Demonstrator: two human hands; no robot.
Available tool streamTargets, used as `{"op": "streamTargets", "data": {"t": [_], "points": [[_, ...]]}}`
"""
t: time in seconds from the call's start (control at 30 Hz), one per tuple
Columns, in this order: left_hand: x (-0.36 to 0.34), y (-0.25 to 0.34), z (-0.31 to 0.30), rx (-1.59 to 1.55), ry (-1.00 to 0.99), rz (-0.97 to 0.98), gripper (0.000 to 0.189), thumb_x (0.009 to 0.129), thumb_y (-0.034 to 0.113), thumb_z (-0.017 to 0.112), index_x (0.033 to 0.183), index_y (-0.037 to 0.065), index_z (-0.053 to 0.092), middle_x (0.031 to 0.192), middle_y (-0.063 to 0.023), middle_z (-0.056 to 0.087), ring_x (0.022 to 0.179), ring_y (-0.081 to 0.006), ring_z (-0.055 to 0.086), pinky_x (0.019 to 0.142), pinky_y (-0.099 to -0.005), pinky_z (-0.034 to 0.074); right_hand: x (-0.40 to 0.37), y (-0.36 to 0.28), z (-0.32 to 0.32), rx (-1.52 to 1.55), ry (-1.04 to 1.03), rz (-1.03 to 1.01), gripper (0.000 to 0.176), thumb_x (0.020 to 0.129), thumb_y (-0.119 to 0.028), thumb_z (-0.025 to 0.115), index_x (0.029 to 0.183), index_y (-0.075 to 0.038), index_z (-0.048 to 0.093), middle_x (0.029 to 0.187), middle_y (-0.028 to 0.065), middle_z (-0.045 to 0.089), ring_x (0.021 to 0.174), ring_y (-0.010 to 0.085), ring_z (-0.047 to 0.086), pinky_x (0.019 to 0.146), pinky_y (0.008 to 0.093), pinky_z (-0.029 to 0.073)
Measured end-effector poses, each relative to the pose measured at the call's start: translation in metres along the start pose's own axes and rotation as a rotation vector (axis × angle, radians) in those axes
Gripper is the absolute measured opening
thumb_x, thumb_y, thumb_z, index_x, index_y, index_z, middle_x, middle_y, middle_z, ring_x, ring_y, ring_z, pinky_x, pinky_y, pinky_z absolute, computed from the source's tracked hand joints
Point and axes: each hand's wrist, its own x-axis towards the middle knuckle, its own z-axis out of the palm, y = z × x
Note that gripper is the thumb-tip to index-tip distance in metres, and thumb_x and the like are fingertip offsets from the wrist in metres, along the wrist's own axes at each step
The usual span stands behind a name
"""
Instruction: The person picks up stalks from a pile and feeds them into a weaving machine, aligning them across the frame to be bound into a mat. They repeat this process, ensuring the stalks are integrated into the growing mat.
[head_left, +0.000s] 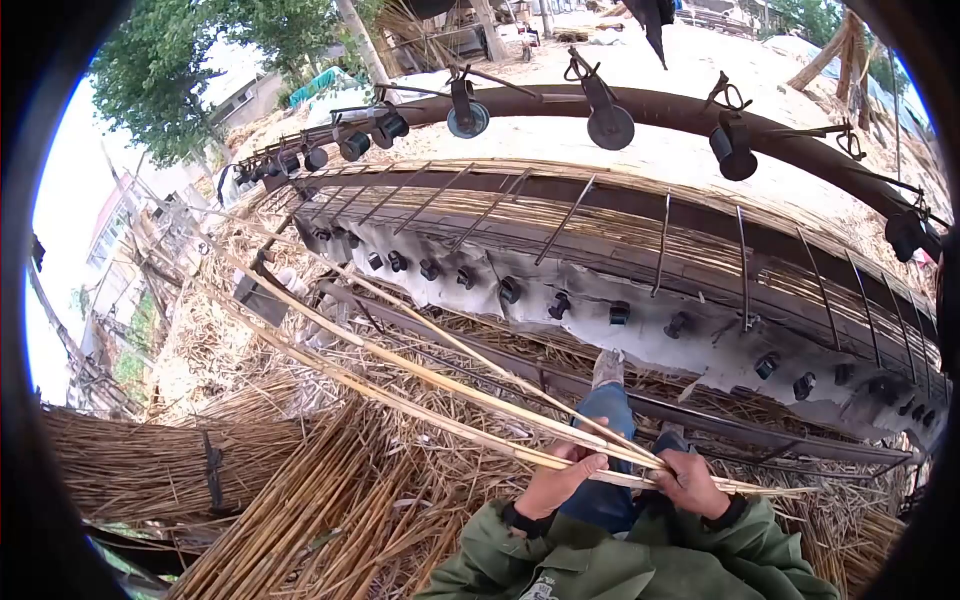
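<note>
Left hand (560, 478), right hand (692, 482) gripping reeds (420, 372), loom (640, 300) ahead, bundle (130, 462) beside

This is an open-air reed-weaving yard. A long weaving machine (620, 300) runs from 10 to 3 o'clock, with a half-woven reed mat (600, 215) across it and spools (610, 127) on its top bar. Bundled reeds (130, 465) lie at 8 o'clock on straw-littered ground (215, 340). Trees (170, 60) and what may be low buildings (110, 225) stand toward 10 and 11 o'clock.

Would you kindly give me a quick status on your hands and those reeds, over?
Left hand and right hand both shut on reed stalks. Stalks angle up-left over loose reeds. Spooled frame ahead.
</note>
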Motion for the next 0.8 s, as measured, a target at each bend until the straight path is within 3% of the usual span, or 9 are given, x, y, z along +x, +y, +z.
{"op": "streamTargets", "data": {"t": [0.1, 0.23, 0.27, 0.43, 0.57, 0.73, 0.8], "points": [[0.002, -0.013, -0.002, 0.075, -0.033, 0.017, 0.028, 0.086, 0.005, 0.063, 0.112, 0.001, 0.055, 0.104, -0.0077, 0.061, 0.089, -0.0105, 0.056, 0.076, -0.0242, 0.047, -0.001, 0.02, 0.0, -0.087, -0.05, -0.144, 0.013, 0.077, -0.008, 0.064, 0.082, 0.0, 0.055, 0.072, 0.0176, 0.055, 0.068, 0.0398, 0.056, 0.058, 0.043, 0.045], [0.004, -0.031, -0.005, 0.125, 0.113, -0.038, 0.012, 0.086, 0.007, 0.064, 0.096, 0.001, 0.059, 0.091, -0.006, 0.063, 0.082, -0.0107, 0.057, 0.072, -0.0233, 0.047, -0.001, 0.012, 0.0, -0.209, 0.109, -0.193, 0.015, 0.075, 0.0, 0.06, 0.09, -0.001, 0.058, 0.076, 0.016, 0.057, 0.07, 0.0382, 0.057, 0.059, 0.0428, 0.047], [0.005, -0.034, -0.003, 0.105, 0.149, 0.051, 0.015, 0.087, 0.009, 0.063, 0.098, 0.0, 0.058, 0.086, -0.0059, 0.062, 0.078, -0.0123, 0.059, 0.071, -0.0234, 0.048, 0.001, 0.008, -0.003, -0.236, 0.169, -0.207, 0.016, 0.075, 0.001, 0.06, 0.09, -0.001, 0.058, 0.076, 0.0158, 0.057, 0.07, 0.0378, 0.057, 0.059, 0.0427, 0.047], [0.003, -0.037, -0.015, -0.058, 0.47, 0.05, 0.013, 0.089, 0.01, 0.059, 0.096, -0.001, 0.056, 0.084, -0.0051, 0.061, 0.072, -0.0114, 0.059, 0.064, -0.0255, 0.049, 0.018, -0.02, -0.055, -0.511, 0.454, -0.304, 0.026, 0.07, 0.003, 0.06, 0.095, -0.001, 0.056, 0.075, 0.0143, 0.056, 0.065, 0.0353, 0.057, 0.055, 0.0418, 0.045], [-0.014, -0.042, -0.049, -0.067, 0.768, 0.126, 0.013, 0.089, 0.01, 0.058, 0.096, 0.0, 0.055, 0.082, -0.0073, 0.06, 0.07, -0.0133, 0.058, 0.061, -0.0277, 0.049, 0.022, -0.053, -0.116, -0.787, 0.514, -0.192, 0.021, 0.077, 0.0, 0.056, 0.098, -0.002, 0.055, 0.076, 0.0153, 0.055, 0.064, 0.0372, 0.055, 0.054, 0.0441, 0.042], [-0.032, -0.035, -0.051, -0.096, 0.795, 0.124, 0.013, 0.089, 0.011, 0.057, 0.097, 0.001, 0.053, 0.079, -0.007, 0.057, 0.065, -0.0153, 0.058, 0.057, -0.0291, 0.049, 0.02, -0.051, -0.164, -0.891, 0.526, -0.069, 0.013, 0.081, -0.002, 0.054, 0.093, 0.0, 0.056, 0.076, 0.0183, 0.056, 0.065, 0.0407, 0.052, 0.055, 0.0441, 0.04], [-0.036, -0.04, -0.05, -0.067, 0.808, 0.112, 0.012, 0.089, 0.01, 0.057, 0.096, 0.002, 0.052, 0.08, -0.0065, 0.057, 0.066, -0.0152, 0.057, 0.058, -0.0292, 0.049, 0.019, -0.051, -0.174, -0.761, 0.474, -0.028, 0.01, 0.084, -0.008, 0.055, 0.09, 0.001, 0.057, 0.074, 0.0171, 0.056, 0.063, 0.0381, 0.052, 0.055, 0.0418, 0.04]]}}
